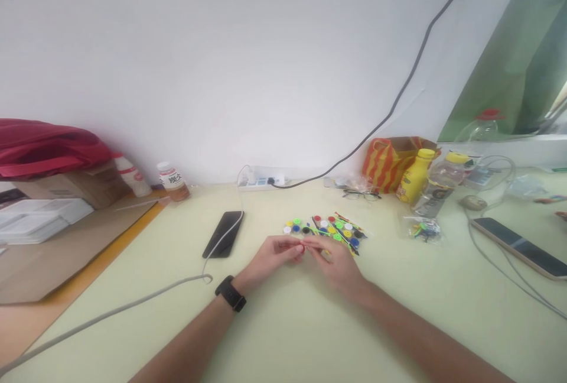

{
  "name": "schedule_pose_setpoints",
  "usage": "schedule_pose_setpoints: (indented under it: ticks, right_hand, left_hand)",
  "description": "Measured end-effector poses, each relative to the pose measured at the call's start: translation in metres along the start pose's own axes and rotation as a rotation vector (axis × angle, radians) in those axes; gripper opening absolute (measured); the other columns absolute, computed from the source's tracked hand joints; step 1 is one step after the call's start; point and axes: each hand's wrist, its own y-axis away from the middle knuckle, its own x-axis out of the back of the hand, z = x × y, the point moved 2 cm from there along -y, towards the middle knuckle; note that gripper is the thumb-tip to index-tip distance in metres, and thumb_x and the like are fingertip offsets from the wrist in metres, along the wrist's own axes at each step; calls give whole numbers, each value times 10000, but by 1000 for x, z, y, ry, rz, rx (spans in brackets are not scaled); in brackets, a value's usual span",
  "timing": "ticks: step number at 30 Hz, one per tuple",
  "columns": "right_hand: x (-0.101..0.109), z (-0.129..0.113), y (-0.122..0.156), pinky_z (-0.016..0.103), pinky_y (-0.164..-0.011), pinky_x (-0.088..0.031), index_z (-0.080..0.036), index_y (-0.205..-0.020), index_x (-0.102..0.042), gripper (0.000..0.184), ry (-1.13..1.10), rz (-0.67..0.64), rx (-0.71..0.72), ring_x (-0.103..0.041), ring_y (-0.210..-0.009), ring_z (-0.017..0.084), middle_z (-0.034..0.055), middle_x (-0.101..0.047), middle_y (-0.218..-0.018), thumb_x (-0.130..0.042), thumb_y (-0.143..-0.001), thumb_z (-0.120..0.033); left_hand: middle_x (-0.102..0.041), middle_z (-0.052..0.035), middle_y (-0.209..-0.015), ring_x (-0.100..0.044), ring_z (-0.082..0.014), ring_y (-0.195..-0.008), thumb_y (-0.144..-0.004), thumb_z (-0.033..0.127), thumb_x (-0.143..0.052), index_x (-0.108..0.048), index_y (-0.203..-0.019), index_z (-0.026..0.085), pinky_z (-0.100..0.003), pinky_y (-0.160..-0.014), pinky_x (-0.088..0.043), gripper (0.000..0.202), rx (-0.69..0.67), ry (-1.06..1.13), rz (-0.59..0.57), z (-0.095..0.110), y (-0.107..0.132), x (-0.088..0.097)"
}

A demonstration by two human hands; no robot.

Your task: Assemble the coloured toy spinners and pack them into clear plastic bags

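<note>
My left hand (275, 255) and my right hand (335, 260) meet at the middle of the pale yellow table (310, 324). Their fingertips pinch one small red piece (302, 246) between them. The left wrist wears a black watch (230, 293). Just beyond the hands lies a heap of small coloured round pieces and thin sticks (330, 229), in green, yellow, red, blue, white and black.
A black phone (224, 233) with a white cable lies to the left. A power strip (261, 180) sits at the wall. Bottles (415, 176), a striped bag (385, 161), glasses (361, 195), a small bag of parts (423, 229) and another phone (520, 247) are on the right. Boxes and red cloth (48, 146) are far left.
</note>
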Motion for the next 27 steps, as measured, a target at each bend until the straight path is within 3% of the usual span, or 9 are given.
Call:
schedule_pose_setpoints:
  ticks: [3,8,11,15,20,27]
  right_hand:
    - [2,2,0,382,-915,-569,-287,-1151,-754,307,88,-11,101,-737,-1022,230,41,-784,-1112,-499,-987,-233]
    - [2,2,0,376,-894,-571,-289,-1138,-751,270,90,-3,134,-742,-991,230,40,-789,-1090,-535,-982,-248]
    - [2,-2,-1,372,-905,-564,-275,-1105,-748,240,44,-17,98,-729,-1002,228,43,-780,-1096,-549,-973,-261]
    - [2,-5,-3,340,-793,-566,-243,-973,-742,181,-26,-17,21,-700,-850,209,49,-756,-944,-567,-956,-285]
    - [2,-3,-4,312,-702,-537,-218,-884,-708,154,-69,-52,-21,-658,-770,194,43,-712,-858,-574,-931,-276]
    - [-1,4,-6,282,-642,-514,-202,-809,-669,170,-139,-82,-151,-651,-727,186,29,-697,-779,-616,-901,-334]
  left_hand:
    - [-763,-113,-902,-687,-197,-798,-904,492,-700,-790,-1043,138,-309,-763,-559,391,15,-14,40,-2,-1,3]
    - [-770,-112,-940,-693,-204,-825,-881,474,-731,-791,-1045,151,-323,-798,-557,367,42,15,18,-3,-1,4]
    - [-771,-116,-967,-686,-199,-819,-887,452,-727,-787,-1060,148,-334,-817,-557,355,36,15,22,-3,-1,5]
    - [-765,-110,-941,-684,-194,-803,-889,425,-730,-780,-1024,143,-328,-802,-560,317,19,7,68,-4,-1,5]
    - [-763,-122,-1058,-708,-252,-982,-844,407,-787,-769,-997,159,-378,-921,-562,292,-55,-25,82,0,0,-1]
    - [-771,-107,-959,-724,-243,-911,-794,422,-832,-743,-918,148,-383,-888,-578,314,-71,-29,135,-9,-2,-1]
